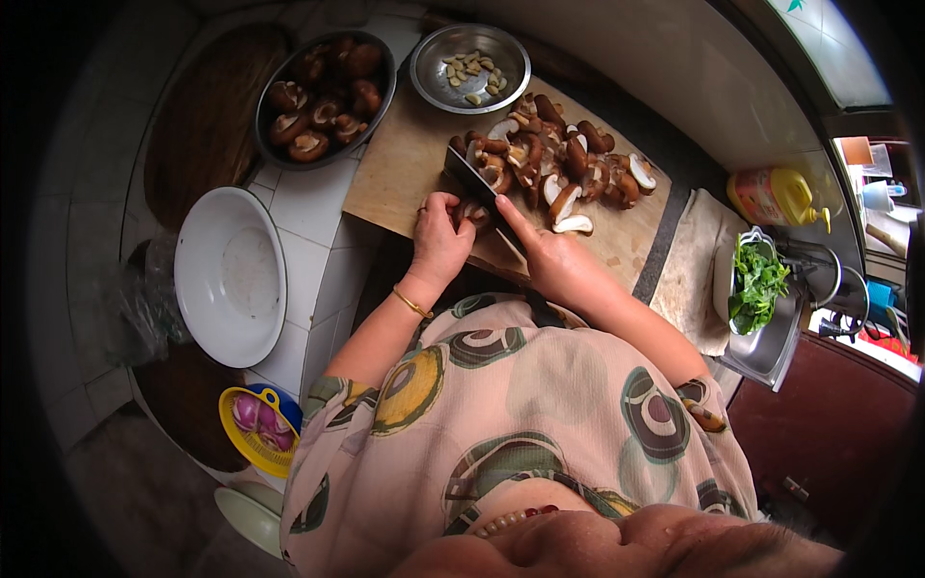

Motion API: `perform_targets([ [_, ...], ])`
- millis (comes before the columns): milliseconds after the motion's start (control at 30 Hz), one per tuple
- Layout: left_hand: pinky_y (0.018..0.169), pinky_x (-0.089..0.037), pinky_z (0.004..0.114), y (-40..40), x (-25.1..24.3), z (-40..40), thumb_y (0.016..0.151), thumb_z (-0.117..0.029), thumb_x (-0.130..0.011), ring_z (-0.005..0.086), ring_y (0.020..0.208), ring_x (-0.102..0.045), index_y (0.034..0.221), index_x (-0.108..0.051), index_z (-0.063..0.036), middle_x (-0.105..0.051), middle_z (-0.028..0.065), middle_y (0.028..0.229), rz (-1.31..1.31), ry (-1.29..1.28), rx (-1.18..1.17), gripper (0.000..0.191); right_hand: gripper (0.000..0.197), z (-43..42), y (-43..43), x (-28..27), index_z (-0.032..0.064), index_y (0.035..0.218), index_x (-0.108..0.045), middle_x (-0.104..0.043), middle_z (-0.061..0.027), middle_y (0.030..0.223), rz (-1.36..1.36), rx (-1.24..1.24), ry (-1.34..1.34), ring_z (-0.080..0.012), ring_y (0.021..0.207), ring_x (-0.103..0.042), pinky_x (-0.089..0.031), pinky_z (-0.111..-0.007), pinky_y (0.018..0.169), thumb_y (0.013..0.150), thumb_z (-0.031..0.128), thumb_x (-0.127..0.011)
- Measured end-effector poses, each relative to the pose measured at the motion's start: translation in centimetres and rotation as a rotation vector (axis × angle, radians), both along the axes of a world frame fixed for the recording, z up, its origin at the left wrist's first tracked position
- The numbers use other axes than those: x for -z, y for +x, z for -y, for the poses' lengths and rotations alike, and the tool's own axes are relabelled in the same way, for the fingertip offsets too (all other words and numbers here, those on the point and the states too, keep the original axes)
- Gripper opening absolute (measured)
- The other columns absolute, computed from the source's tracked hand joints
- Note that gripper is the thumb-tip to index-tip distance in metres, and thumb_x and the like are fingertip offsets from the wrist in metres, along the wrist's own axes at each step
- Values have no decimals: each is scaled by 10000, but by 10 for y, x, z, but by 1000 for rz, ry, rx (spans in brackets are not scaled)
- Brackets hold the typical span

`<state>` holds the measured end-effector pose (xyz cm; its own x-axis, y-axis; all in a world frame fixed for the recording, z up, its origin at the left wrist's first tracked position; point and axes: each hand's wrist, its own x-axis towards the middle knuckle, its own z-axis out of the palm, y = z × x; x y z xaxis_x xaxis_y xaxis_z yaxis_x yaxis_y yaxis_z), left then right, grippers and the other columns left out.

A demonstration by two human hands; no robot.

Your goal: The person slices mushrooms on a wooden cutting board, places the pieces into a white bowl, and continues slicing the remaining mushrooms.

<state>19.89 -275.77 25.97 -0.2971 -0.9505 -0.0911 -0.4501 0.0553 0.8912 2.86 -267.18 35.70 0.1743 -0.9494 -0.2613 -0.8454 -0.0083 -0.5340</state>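
Note:
My right hand (pixel 555 249) is closed around a kitchen cleaver (pixel 473 180), its index finger laid along the dark blade. Beside the blade, my left hand (pixel 442 235) pinches a brown mushroom (pixel 472 212) against the wooden cutting board (pixel 390 162); the fingers partly hide it. Just beyond the blade lies a heap of cut mushrooms (pixel 578 160), some showing white insides. A steel bowl (pixel 433 94) holding peeled garlic cloves (pixel 466 70) stands at the board's far edge. To its left, a dark bowl (pixel 264 144) is filled with whole mushrooms (pixel 327 112).
On the left tiled counter (pixel 298 217) sit a white enamel basin (pixel 253 278) and a yellow basket (pixel 238 433) with peeled shallots or onions (pixel 261 420). At right are a cloth (pixel 690 264), leafy greens (pixel 755 285) near the sink (pixel 766 361), and a yellow pump bottle (pixel 773 195).

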Motion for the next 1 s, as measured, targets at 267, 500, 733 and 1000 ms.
perform_targets([
  [267, 738, -489, 404, 2, -10, 3, 754, -58, -623, 326, 787, -578, 990, -491, 20, -583, 179, 848, 77, -24, 22, 281, 836, -8, -11, 10, 191, 1510, -191, -581, -240, 692, 215, 154, -49, -388, 626, -587, -464, -451, 630, 776, -73, -491],
  [500, 719, -494, 391, 0, 1, -1, 763, -52, -623, 309, 770, -588, 995, -487, 24, -584, 177, 865, -18, 13, -27, 279, 807, -24, -17, -12, 181, 1495, -229, -610, -254, 740, 239, 182, -155, -400, 663, -617, -478, -472, 617, 773, -58, -500],
  [733, 717, -493, 394, -1, -3, -2, 770, -44, -625, 308, 779, -593, 984, -486, 31, -586, 180, 874, -40, 11, -32, 266, 806, -18, -13, -31, 166, 1495, -227, -604, -260, 715, 156, 119, -12, -398, 640, -612, -485, -473, 610, 769, -49, -504],
  [1000, 747, -482, 423, 1, 5, -3, 781, -39, -610, 352, 798, -587, 971, -484, 31, -593, 193, 871, -17, 4, -5, 239, 829, -3, -2, -18, 154, 1497, -232, -590, -255, 674, 140, 85, -2, -395, 620, -609, -469, -469, 606, 748, -75, -504],
])
